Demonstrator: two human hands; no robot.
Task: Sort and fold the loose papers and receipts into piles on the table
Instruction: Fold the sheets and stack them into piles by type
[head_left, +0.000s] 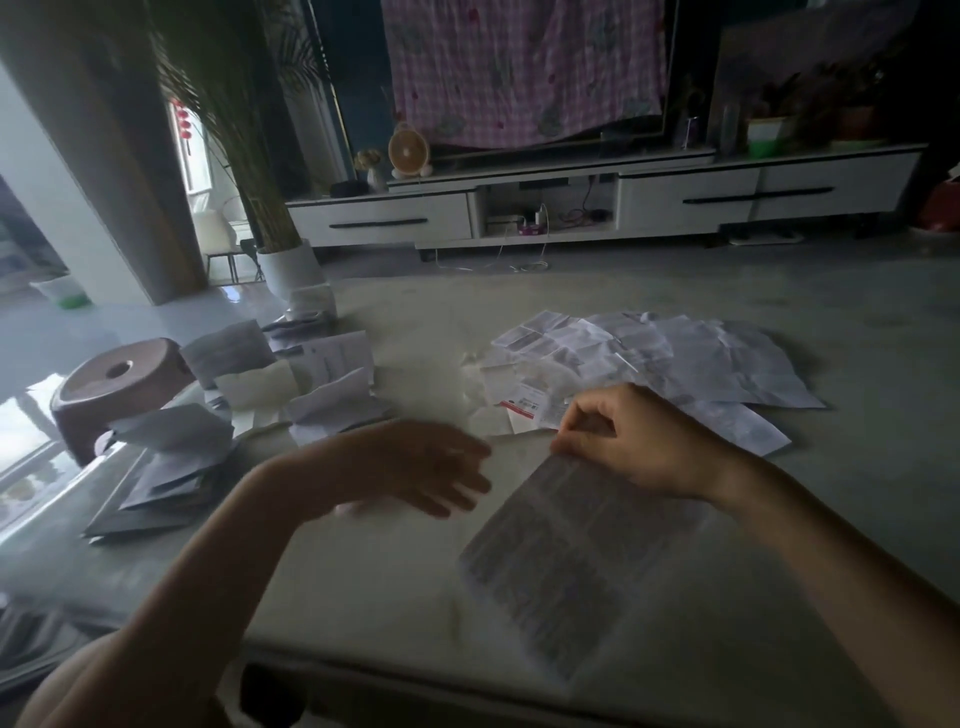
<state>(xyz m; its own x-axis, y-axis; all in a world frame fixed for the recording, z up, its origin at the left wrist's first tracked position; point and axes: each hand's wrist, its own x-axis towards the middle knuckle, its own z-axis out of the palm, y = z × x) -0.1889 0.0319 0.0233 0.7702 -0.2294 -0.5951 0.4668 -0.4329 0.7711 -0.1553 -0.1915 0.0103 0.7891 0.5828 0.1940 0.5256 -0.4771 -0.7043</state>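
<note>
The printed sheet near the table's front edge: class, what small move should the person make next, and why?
Probably bring the left hand down onto the printed sheet to steady it for folding. The right hand pinches the sheet's far edge, the sheet lies unfolded, and the left hand is open beside it, holding nothing. Folded papers lie at the left, so this one likely gets folded too.
</note>
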